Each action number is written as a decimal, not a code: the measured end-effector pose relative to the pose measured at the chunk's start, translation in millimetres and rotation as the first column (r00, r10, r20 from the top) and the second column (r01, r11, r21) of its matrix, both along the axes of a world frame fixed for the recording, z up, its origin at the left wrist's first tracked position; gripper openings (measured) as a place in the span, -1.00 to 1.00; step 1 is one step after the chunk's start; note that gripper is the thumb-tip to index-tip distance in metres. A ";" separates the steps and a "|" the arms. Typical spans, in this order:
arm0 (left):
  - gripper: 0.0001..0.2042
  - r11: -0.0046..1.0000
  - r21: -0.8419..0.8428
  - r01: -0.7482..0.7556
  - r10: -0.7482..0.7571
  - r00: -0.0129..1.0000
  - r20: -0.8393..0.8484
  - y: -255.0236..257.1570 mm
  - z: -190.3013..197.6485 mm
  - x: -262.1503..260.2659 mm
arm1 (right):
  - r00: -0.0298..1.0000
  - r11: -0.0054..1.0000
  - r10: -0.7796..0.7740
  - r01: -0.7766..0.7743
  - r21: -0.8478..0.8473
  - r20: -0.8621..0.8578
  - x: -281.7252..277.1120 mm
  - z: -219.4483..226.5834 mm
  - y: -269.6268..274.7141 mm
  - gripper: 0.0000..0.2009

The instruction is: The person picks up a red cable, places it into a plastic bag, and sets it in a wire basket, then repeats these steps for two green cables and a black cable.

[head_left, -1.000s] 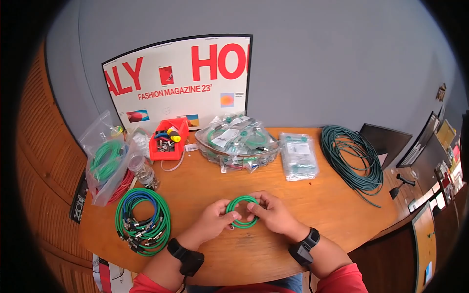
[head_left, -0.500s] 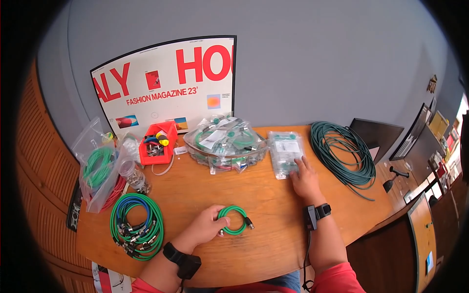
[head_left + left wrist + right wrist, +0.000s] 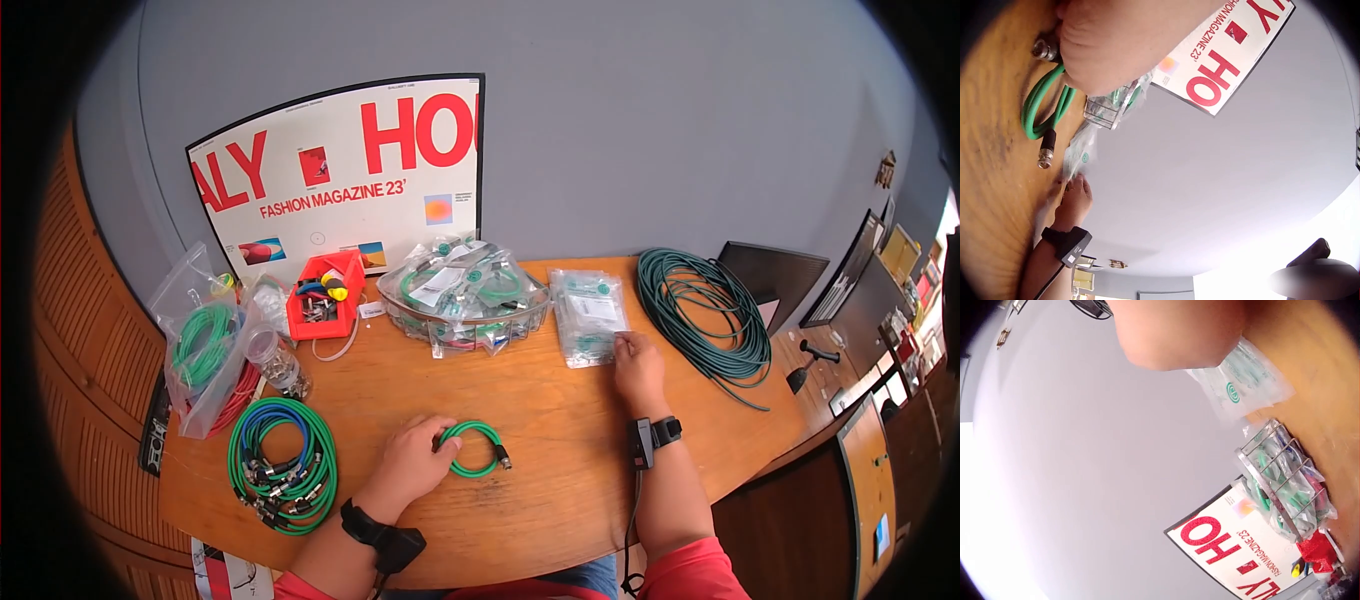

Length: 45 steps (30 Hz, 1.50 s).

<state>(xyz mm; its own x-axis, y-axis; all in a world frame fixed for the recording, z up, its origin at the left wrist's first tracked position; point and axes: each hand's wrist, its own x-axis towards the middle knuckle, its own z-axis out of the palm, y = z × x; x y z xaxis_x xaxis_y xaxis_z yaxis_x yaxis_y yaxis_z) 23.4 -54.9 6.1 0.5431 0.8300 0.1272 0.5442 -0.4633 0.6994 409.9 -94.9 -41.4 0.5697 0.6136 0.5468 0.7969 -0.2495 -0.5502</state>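
Observation:
A small coil of green cable (image 3: 474, 473) with metal-tipped connectors lies on the wooden table. My left hand (image 3: 415, 458) holds its left side, thumb over the loop. In the left wrist view one connector (image 3: 1047, 156) points away from the hand, and another shows by the fingers. At the back right, my right hand (image 3: 640, 372) pinches the near right edge of a clear plastic bag (image 3: 592, 308) on a stack of such bags with green print. The right wrist view shows the bags (image 3: 1250, 384) beyond the hand, its fingertips hidden.
A wire basket (image 3: 470, 335) of bagged cables stands left of the stack, then a red bin (image 3: 345, 320) of tools and a jar (image 3: 280, 365). Coiled green and blue cables (image 3: 325, 440) lie front left. A large dark green cable coil (image 3: 655, 300) lies at the right.
My right hand let go of the green cable coil, reached right to the bag stack and now pinches a bag's edge. The left hand lowered the coil, moving it slightly left.

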 end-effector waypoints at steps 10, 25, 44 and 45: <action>-0.78 1.000 0.029 0.010 -0.011 0.999 0.043 6.1 -7.5 -3.3 | 0.947 0.890 0.270 -0.177 0.420 -0.172 -72.4 59.8 -8.8 -0.88; -0.24 0.691 -0.518 0.504 0.214 0.541 0.813 24.0 2.9 -11.2 | 0.400 0.513 0.839 -0.808 -0.289 0.369 -185.3 76.4 -40.3 -0.79; -0.65 0.746 -0.570 0.344 0.211 0.691 0.692 24.9 -2.5 -11.2 | 0.576 0.649 0.743 -0.744 -0.158 0.340 -174.2 69.2 -32.3 -0.79; -0.64 0.739 -0.569 0.361 0.195 0.694 0.693 24.8 -3.8 -10.6 | 0.589 0.659 0.732 -0.740 -0.135 0.343 -174.1 69.3 -31.9 -0.80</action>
